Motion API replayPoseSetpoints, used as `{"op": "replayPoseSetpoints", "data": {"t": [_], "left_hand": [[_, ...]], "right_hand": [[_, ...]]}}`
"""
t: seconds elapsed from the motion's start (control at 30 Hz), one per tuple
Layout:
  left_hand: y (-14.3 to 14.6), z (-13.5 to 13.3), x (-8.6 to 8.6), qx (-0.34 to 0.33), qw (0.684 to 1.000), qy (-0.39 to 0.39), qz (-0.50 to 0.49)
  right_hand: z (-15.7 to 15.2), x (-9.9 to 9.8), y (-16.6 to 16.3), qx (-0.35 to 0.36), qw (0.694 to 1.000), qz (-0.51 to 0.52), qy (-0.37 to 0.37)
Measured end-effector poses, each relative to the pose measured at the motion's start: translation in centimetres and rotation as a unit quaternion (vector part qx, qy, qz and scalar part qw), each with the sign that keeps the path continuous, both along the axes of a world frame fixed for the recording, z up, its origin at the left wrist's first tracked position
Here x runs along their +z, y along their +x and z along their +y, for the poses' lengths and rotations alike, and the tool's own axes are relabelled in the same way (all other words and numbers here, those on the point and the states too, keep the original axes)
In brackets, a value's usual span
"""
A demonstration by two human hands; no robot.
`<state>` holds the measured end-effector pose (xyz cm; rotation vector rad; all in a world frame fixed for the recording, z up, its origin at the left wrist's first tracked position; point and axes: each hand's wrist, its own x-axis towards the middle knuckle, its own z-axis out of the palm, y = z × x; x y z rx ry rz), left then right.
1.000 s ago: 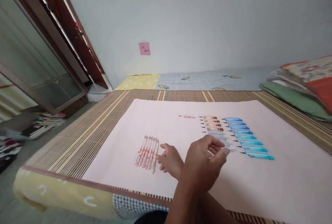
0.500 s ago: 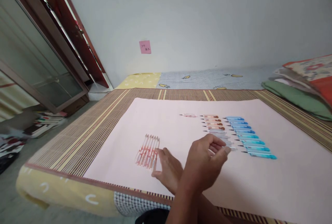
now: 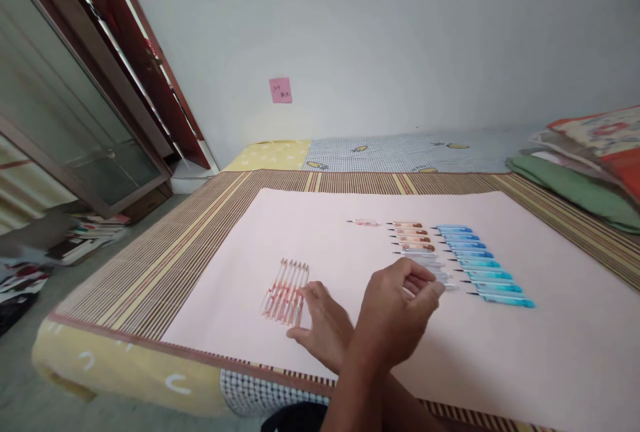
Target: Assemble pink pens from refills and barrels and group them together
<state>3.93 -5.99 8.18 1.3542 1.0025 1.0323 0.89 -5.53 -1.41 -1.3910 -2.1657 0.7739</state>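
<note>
- Nearest, the left forearm (image 3: 350, 392) crossed over the right forearm (image 3: 405, 402).
- The right grip (image 3: 327, 329) was spread, thumb apart from the fingers, its fingertips seemingly against the end pen of the row of pink pens (image 3: 286, 293), which lay side by side on a pale paper sheet (image 3: 565, 365).
- The step in hand looked to be handling that row from its side; the next move, as I judged it, called for light, even pressure, since loose pens could roll.
- The left grip (image 3: 393, 312) was half curled near the grey pens (image 3: 423, 257); whether it grasped anything could not be told.
- To the right lay blue pens (image 3: 493, 276), tips pointing left.
- Farther off lay brown pens (image 3: 413, 240) and a lone pink-marked pen (image 3: 367, 223).
- Beyond stood the wall (image 3: 400, 39).
</note>
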Motion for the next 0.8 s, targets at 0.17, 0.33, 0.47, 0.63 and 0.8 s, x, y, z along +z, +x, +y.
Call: {"op": "replayPoseSetpoints", "data": {"t": [0.17, 0.33, 0.47, 0.63, 0.8], "left_hand": [[0.04, 0.08, -0.48, 0.002, 1.0, 0.013, -0.013], [0.09, 0.15, -0.86, 0.004, 1.0, 0.023, -0.012], [0.12, 0.19, -0.86, 0.004, 1.0, 0.025, -0.009], [0.15, 0.18, -0.73, 0.002, 1.0, 0.017, -0.009], [0.14, 0.14, -0.54, 0.001, 1.0, 0.016, -0.006]], "right_hand": [[0.53, -0.13, 0.03, 0.015, 1.0, -0.012, -0.008], [0.45, -0.07, -0.06, 0.013, 1.0, -0.024, -0.002], [0.26, 0.22, -0.12, 0.013, 0.999, -0.036, 0.0], [0.25, 0.61, -0.16, 0.017, 0.998, -0.054, 0.003], [0.16, 0.71, -0.26, 0.024, 0.997, -0.069, 0.014]]}}
